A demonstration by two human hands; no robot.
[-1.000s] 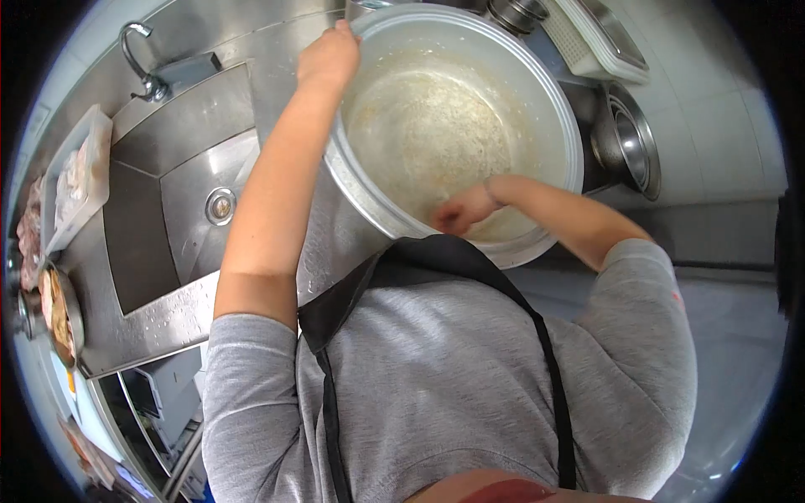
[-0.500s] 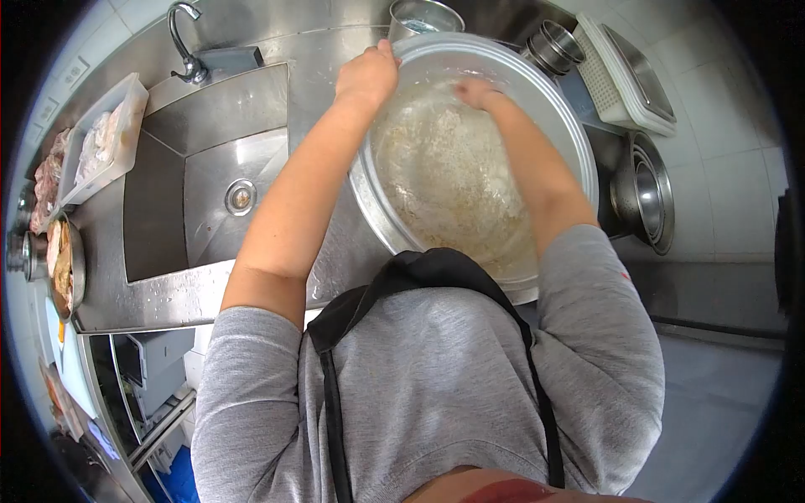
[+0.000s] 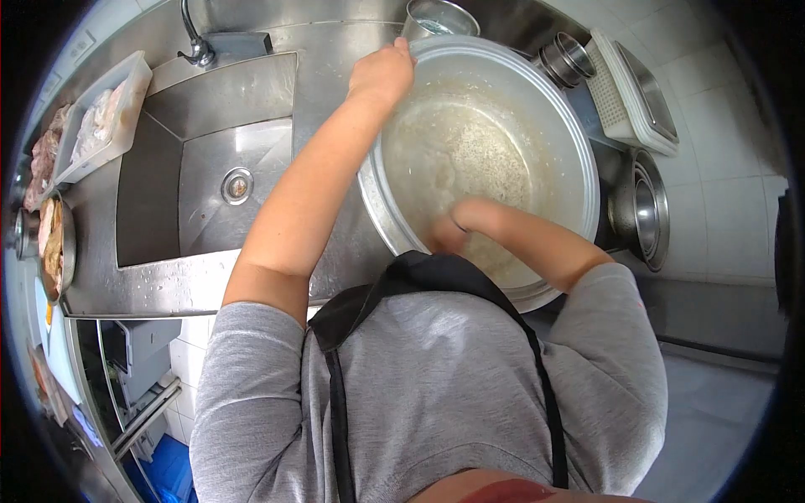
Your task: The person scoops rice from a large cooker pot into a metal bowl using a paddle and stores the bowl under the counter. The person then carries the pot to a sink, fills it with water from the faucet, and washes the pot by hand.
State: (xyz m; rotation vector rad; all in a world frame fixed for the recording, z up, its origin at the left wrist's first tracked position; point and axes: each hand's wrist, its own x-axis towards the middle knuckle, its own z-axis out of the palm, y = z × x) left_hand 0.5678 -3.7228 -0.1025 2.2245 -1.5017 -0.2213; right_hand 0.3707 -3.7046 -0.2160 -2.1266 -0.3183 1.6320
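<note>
A large metal pot (image 3: 379, 205) stands on the counter at the right of the sink, leaning a little towards me. Cloudy pale liquid with whitish bits (image 3: 495, 155) covers its bottom. At the pot's far left rim, my left hand (image 3: 383, 71) is closed round the edge, its fingertips partly hidden. My right hand (image 3: 451, 228) is down inside the pot, low along the near left wall. Motion blur smears its fingers, so whether it holds anything does not show.
Left of the pot is a steel sink (image 3: 235, 151) with a tap (image 3: 199, 52). Raw meat fills a plastic tub (image 3: 101, 117) and a pan (image 3: 55, 247) farther left. A steel container (image 3: 442, 18), small cups (image 3: 566, 60), a basket (image 3: 620, 92) and nested bowls (image 3: 646, 210) surround the pot.
My right hand has swept from the pot's far side to its near left wall. The liquid has shifted, baring more of the bottom. My left hand stays on the rim.
</note>
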